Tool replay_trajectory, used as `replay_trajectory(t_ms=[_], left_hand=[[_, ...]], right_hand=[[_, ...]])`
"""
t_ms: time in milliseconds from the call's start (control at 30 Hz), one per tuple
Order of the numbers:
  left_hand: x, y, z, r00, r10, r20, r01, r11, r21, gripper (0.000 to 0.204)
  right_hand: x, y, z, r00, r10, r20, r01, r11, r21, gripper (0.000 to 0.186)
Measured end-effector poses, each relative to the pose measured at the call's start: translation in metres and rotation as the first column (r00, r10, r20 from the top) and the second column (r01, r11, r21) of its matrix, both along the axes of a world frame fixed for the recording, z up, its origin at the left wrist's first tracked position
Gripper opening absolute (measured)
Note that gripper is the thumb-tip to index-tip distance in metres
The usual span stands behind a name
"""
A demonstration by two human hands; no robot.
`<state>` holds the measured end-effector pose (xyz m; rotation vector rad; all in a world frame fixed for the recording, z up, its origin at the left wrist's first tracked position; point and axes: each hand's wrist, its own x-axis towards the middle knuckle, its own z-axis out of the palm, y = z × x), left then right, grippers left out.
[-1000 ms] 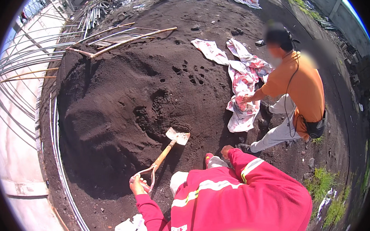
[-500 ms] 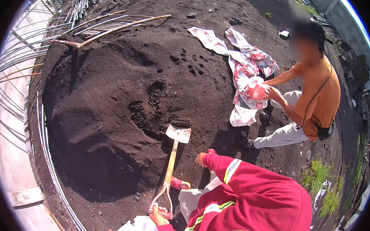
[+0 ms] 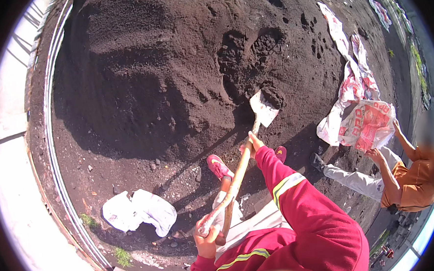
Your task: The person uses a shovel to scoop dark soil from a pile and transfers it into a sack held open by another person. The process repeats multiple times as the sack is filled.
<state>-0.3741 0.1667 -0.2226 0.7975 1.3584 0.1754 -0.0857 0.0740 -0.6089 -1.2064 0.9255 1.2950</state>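
Observation:
A shovel with a wooden shaft slants across the middle of the view. My left hand is closed round its handle end, low in the picture. Farther up, my right hand grips the shaft just behind the blade. The pale metal blade rests at the foot of a dark sand pile, with some sand on its right side. Below the shaft, my red shoe stands on the ground.
At right a co-worker in an orange shirt holds a printed white-and-red sack. More sacks lie beyond it. A white sack lies at lower left. Long pipes run beside a pale concrete strip along the left.
My right hand, apart from the shovel before, now grips its shaft. The blade has turned and has sand on it. The view has shifted; the co-worker now holds a sack spread out.

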Motion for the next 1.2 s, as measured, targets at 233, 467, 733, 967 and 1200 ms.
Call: replay_trajectory(t_ms=[233, 467, 733, 967, 1200], left_hand=[[-0.116, 0.034, 0.011, 0.808, -0.546, -0.221, 0.588, 0.728, 0.353, 0.045], [-0.361, -0.060, 0.047, 0.526, 0.724, -0.446, -0.580, 0.689, 0.435, 0.052], [-0.379, -0.094, 0.043, 0.166, 0.802, -0.573, -0.791, 0.456, 0.408, 0.050], [-0.274, -0.032, -0.151, 0.362, 0.828, -0.429, -0.834, 0.492, 0.248, 0.050], [-0.282, -0.066, -0.136, 0.411, 0.804, -0.431, -0.832, 0.524, 0.184, 0.054]], right_hand=[[-0.023, 0.060, -0.023, 0.983, -0.181, -0.024, 0.183, 0.979, 0.091, 0.020], [-0.285, 0.145, 0.049, 0.953, 0.060, -0.297, -0.024, 0.992, 0.123, 0.014], [-0.384, 0.196, 0.085, 0.756, 0.496, -0.427, -0.556, 0.831, -0.018, 0.016], [-0.173, 0.242, -0.063, 0.953, 0.287, 0.098, -0.274, 0.953, -0.131, 0.012], [-0.174, 0.190, 0.001, 0.949, 0.290, 0.124, -0.267, 0.947, -0.177, 0.016]])
